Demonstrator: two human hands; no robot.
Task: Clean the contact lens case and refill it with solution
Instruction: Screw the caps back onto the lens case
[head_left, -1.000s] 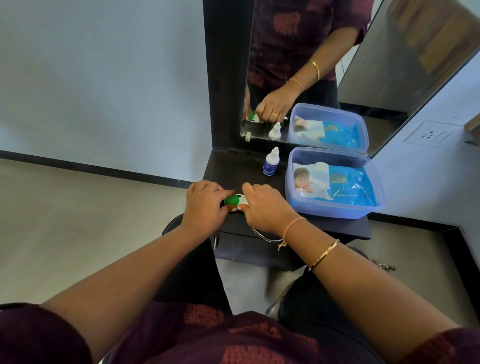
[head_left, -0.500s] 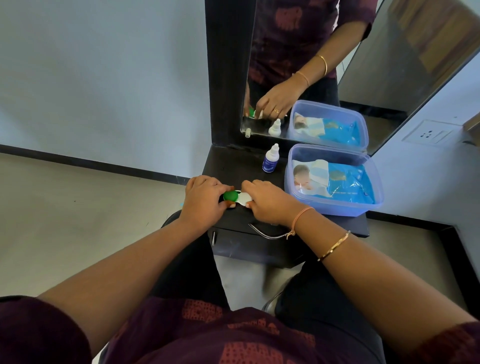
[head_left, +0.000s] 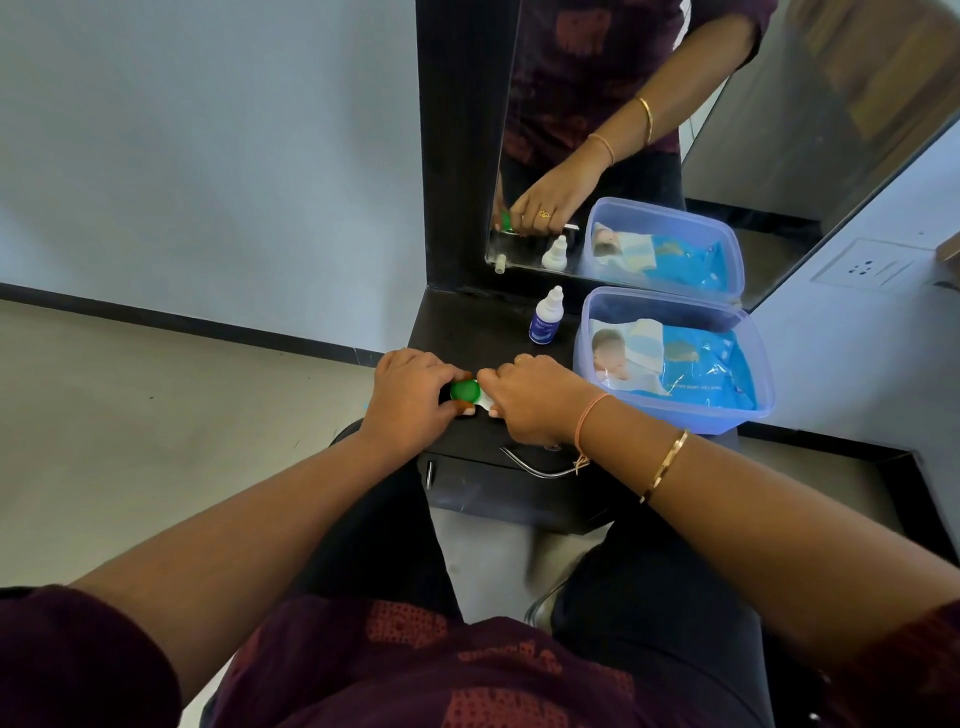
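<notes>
The contact lens case (head_left: 484, 401), white with 1 round green cap (head_left: 464, 389) showing, lies flat at the frame's centre, mostly covered. The solution bottle (head_left: 544, 318), small, white, blue-labelled and capped, stands upright just above and right of it.

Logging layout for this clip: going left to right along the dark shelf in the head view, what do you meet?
left hand → green cap of the lens case → right hand → blue plastic box. Solution bottle omitted: it overlaps the right hand.
</notes>
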